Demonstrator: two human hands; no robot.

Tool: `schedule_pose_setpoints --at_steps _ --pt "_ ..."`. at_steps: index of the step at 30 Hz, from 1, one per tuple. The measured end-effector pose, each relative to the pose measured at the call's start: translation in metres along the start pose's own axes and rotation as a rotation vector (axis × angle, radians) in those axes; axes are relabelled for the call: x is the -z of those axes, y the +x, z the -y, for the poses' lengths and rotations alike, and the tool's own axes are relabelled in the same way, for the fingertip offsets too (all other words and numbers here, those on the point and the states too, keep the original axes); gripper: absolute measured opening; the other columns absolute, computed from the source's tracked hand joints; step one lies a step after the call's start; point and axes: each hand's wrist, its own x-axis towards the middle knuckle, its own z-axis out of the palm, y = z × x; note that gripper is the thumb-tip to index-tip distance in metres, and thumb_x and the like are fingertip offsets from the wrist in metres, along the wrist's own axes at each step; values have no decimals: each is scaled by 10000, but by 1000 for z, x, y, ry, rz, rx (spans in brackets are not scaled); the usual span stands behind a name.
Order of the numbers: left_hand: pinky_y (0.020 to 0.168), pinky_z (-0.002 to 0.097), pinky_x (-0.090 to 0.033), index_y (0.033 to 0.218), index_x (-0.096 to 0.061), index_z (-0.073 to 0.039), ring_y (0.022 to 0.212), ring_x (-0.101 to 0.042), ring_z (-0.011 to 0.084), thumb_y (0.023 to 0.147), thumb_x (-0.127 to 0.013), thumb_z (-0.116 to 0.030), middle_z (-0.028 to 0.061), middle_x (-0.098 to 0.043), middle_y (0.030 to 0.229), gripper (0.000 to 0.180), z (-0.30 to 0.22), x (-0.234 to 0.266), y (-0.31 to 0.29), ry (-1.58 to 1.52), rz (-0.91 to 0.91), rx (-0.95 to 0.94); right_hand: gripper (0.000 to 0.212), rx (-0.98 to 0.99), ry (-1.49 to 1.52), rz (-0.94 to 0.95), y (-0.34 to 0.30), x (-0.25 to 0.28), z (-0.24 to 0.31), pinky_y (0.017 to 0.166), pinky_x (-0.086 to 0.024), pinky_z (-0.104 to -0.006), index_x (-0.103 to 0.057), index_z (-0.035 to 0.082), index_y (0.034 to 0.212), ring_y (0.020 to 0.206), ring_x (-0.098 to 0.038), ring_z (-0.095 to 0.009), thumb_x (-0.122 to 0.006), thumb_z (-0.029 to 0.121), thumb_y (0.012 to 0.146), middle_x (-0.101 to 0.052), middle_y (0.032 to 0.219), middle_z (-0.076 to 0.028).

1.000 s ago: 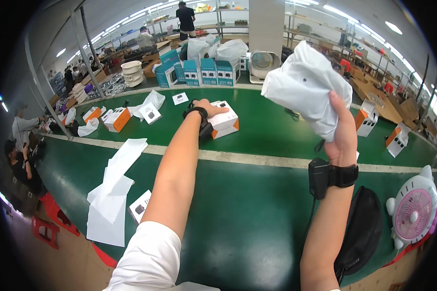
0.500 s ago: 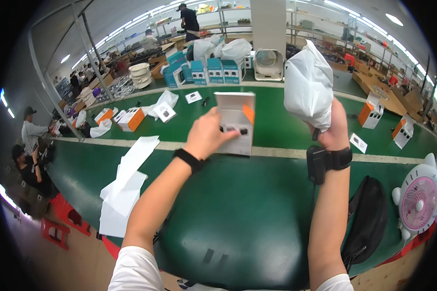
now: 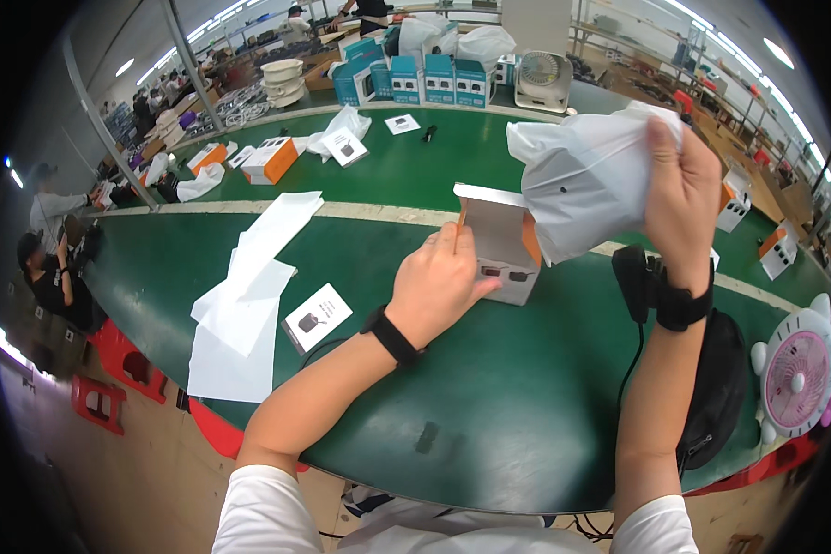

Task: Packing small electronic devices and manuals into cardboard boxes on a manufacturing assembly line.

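My left hand grips the near left side of an open white and orange carton, which stands upright on the green table with its lid flap raised. The thumb lies across the carton's printed front. Above and right of it, my right hand holds a white plastic bag by its right end. The bag lies tilted sideways, its lower left part close to the carton's open top. What the bag contains is hidden. Left of my left wrist, a white leaflet with a dark printed picture lies on the table.
White paper sheets lie at the left. A black pouch and a pink and white fan are at the right. Across the pale strip stand orange and white cartons, teal boxes and a grey fan. Other people work at far left.
My right hand has turned the bag from upright to sideways and brought it lower, near the carton's top. The leaflet beside the papers now shows. The view has shifted downward.
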Motion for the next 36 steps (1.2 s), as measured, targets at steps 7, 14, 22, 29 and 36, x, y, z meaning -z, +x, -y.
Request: schedule_pose_setpoints --at_steps 7,14,22,29,36 --pt "583 335 -523 820 -516 -7 693 -619 264 697 -758 -397 116 -566 779 475 0 -3 -4 -60 38 32 373 -309 572 -213 -9 -12 24 622 -435 -201 -648 -27 954 698 -553 -62 -492 311 988 -655 819 -31" --pt "697 350 -512 961 -623 -86 795 -625 257 801 -608 -238 70 -639 902 221 16 -21 -11 -407 -325 -60 351 -288 461 172 -34 -57 31 639 -420 -205 -634 -5 946 720 -525 -46 -462 295 1002 -622 820 7" --pt "548 310 -492 879 -577 -15 615 -589 243 757 -754 -315 82 -547 653 370 15 -4 -5 -137 -161 -197 264 -51 -129 -27 -17 -43 -12 595 -426 -264 -630 -10 948 592 -503 -166 -509 223 973 -607 705 -108" --pt "540 310 -490 972 -529 4 581 -584 248 697 -799 -370 81 -555 661 538 18 0 -5 -243 -199 -139 162 174 -185 370 -18 -46 6 609 -472 -404 -629 29 943 688 -581 -363 -639 83 790 -618 772 -166" --pt "574 333 -516 978 -498 0 659 -631 260 700 -790 -346 107 -610 738 531 41 5 -1 -234 -155 -119 166 341 -404 612 -30 -69 39 660 -493 -389 -646 51 825 741 -590 -320 -693 171 720 -629 767 -104"
